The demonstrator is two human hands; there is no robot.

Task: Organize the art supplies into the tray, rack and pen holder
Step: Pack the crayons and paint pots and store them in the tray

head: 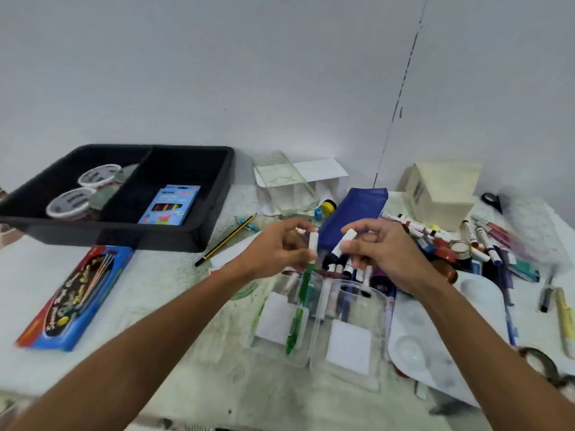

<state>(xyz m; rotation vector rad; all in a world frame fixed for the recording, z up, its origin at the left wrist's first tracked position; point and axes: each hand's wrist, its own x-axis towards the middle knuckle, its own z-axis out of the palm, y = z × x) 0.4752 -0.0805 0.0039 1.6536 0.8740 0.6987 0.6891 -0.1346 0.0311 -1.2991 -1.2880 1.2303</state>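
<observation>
Green marker: upright, pinched near its white top by left hand, lower end inside clear pen holder. White-capped marker: pinched in right hand. Hands close, not touching. Black tray: far left on table.

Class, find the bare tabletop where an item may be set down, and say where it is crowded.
Free: the strip between the crayon pack and the clear holder, in front of the black tray. Crowded: the right side, heaped with markers around the palette.
</observation>
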